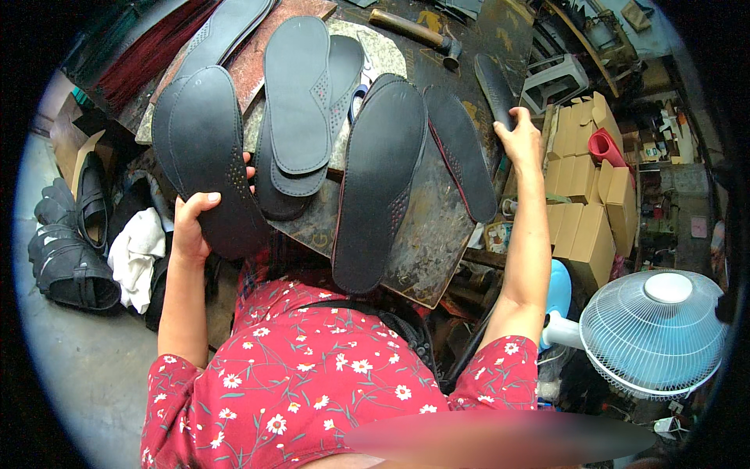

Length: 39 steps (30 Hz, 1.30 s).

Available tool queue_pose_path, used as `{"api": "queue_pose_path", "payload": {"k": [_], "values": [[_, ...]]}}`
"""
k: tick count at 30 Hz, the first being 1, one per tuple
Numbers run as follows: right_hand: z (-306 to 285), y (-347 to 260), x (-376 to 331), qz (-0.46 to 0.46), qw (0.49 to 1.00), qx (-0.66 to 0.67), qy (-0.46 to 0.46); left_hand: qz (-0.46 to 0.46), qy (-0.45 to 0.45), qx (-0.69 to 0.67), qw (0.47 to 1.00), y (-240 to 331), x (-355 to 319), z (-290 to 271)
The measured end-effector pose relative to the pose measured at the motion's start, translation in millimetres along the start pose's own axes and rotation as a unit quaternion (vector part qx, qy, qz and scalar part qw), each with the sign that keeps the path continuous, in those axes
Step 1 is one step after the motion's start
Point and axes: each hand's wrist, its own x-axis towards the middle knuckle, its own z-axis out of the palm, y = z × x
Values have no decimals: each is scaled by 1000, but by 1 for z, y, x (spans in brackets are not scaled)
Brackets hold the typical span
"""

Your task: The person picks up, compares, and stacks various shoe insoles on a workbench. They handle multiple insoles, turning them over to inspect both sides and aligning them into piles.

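Cluttered worktable (422, 262) is backing both hands: left hand (194, 223) is pinching a black sole (207, 129), possibly doubled, thumb on its face and fingers (249, 170) behind, while right hand (521, 139) is gripping the near end of another sole (492, 84), thumb and fingers nearly closed. Edge-only holds could be letting either slip if the pinch is loosening; both are reaching mostly forward of the fingers, more soles (297, 94) lying between.
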Motion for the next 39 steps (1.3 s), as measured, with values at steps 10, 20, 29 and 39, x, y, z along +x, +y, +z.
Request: {"api": "queue_pose_path", "payload": {"k": [10, 20, 29, 39], "values": [[-70, 20, -99, 133, 673, 695, -215, -1, -5, 4, 1000, 0, 1, -1], [-69, 17, -161, 148, 631, 734, -202, 17, -1, 9, 1000, -1, 2, 0], [-71, -24, -154, -1, 893, 432, 124, 16, -4, 16, 1000, 0, 3, 1], [-34, -45, -164, -46, 983, 181, -2, 12, -10, 2, 1000, 0, 3, 0]]}}
